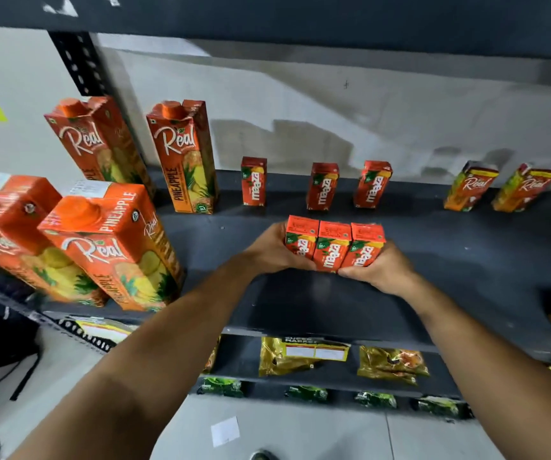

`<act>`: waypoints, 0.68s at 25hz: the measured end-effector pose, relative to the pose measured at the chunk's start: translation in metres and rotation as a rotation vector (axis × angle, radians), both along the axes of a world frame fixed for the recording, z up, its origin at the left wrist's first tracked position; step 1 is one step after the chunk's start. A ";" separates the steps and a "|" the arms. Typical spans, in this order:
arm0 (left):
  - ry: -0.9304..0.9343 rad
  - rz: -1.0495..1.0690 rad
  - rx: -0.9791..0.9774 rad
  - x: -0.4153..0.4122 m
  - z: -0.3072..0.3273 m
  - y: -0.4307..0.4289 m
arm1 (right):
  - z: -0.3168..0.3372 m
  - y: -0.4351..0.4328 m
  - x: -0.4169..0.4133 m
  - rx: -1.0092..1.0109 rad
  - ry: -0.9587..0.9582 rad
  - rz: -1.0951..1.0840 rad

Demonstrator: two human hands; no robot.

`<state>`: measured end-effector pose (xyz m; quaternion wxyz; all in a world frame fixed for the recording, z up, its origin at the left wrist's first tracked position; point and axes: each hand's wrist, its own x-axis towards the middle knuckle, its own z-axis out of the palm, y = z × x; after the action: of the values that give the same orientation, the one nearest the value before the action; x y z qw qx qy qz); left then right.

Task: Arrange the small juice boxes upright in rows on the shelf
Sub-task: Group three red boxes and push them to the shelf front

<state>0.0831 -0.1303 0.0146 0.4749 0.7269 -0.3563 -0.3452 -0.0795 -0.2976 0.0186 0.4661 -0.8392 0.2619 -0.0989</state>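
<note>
Three small red cardboard juice boxes (320,184) stand spaced along the dark shelf (466,260); left hand (272,249) and right hand (378,270) clasp three more (333,247), unplaced.

Six small Maaza juice boxes (333,247) are being counted, four tall Real pineapple cartons (184,157), two small Real juice boxes (469,190), and two gold packets (391,365) below.

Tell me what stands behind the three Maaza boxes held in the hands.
Behind the held boxes, three more Maaza boxes stand upright and spaced apart along the back of the shelf. Whether the held boxes rest on the shelf is hidden by both hands.
</note>
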 end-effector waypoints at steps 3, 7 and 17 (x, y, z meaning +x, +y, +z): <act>-0.018 0.034 -0.013 -0.009 -0.001 0.008 | 0.001 0.011 -0.006 0.013 -0.004 0.023; -0.035 0.071 -0.007 -0.028 -0.002 0.031 | -0.005 0.028 -0.019 0.052 -0.022 0.039; -0.056 0.104 0.046 -0.057 -0.008 0.066 | -0.003 0.058 -0.043 0.055 0.000 0.049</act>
<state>0.0264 -0.0639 0.0066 0.4650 0.7647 -0.3230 -0.3076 -0.1221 -0.2392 0.0158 0.4913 -0.8323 0.2439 -0.0805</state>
